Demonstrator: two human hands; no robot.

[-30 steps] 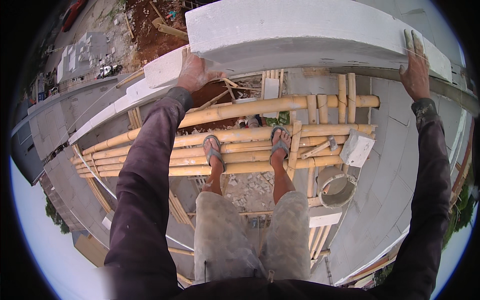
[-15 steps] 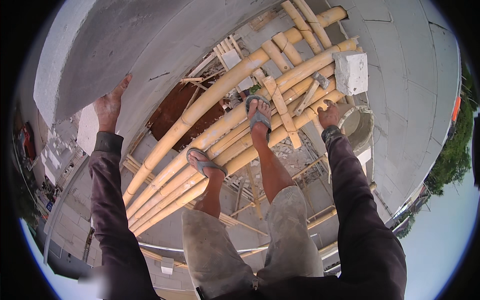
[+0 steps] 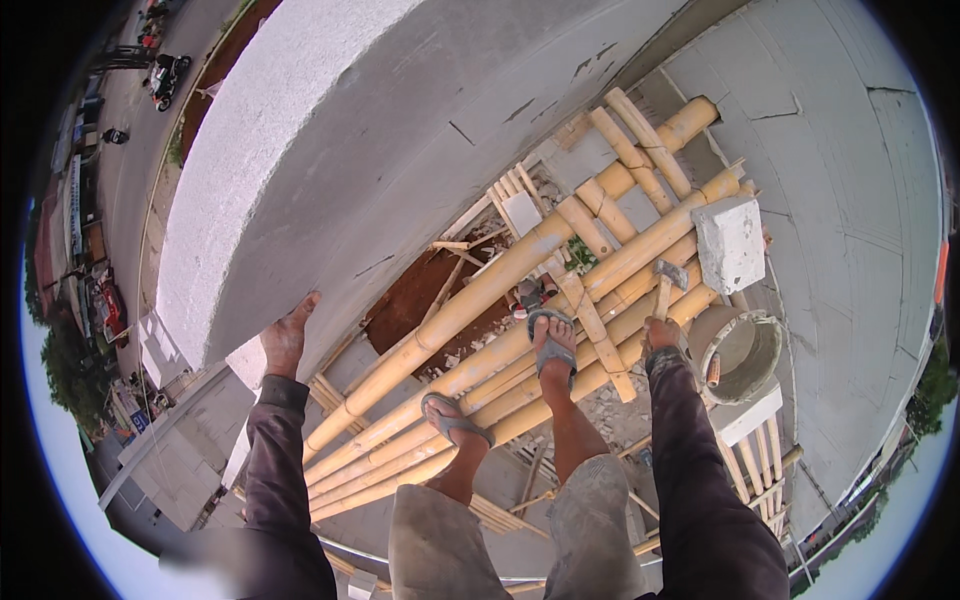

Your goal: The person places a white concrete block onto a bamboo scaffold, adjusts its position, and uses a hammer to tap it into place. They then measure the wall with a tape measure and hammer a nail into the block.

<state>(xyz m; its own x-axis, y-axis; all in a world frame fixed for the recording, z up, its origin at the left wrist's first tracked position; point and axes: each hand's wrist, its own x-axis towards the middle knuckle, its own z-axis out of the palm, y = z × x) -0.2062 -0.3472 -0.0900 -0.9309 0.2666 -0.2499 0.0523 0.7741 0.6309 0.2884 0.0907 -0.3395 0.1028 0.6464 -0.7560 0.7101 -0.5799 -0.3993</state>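
Observation:
My right hand is closed round the wooden handle of a hammer. The hammer's grey metal head points away from me, above the bamboo poles. At the left, my left hand holds the near edge of a thick grey wall. One digit lies along the wall's smooth face; the other fingers are partly hidden. Right of the hammer, a round mortar bucket has grey mortar on its walls, and a tool handle shows inside it. A white block sits just beyond the bucket.
My sandaled feet stand on the bamboo poles, with a short cross-piece beside them. Gaps between poles show red soil and rubble far below. A grey block wall rises at the right. A road with motorbikes lies far down at the left.
My right hand has gone from open beside the hammer to closed on its handle. The hammer has turned upright in view. My left hand stays at the wall edge while the view has shifted left.

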